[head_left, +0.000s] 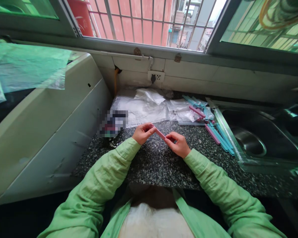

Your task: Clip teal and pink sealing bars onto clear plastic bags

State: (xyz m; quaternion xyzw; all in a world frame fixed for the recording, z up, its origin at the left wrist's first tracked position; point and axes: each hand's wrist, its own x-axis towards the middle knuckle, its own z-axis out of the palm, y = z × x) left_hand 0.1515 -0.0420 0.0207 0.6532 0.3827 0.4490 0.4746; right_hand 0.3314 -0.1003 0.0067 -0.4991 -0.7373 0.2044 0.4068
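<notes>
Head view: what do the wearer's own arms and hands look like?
Long, loose, creased light-green sleeves: left sleeve and right sleeve, each with a cuff at the wrist. Left hand and right hand are bare, no gloves.

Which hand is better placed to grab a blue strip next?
Right, likely: the right hand sits nearer the blue strips beside the sink. The left hand is farther off; both hold a pink strip, so the right must first let go.

Head view, forward and down
</notes>
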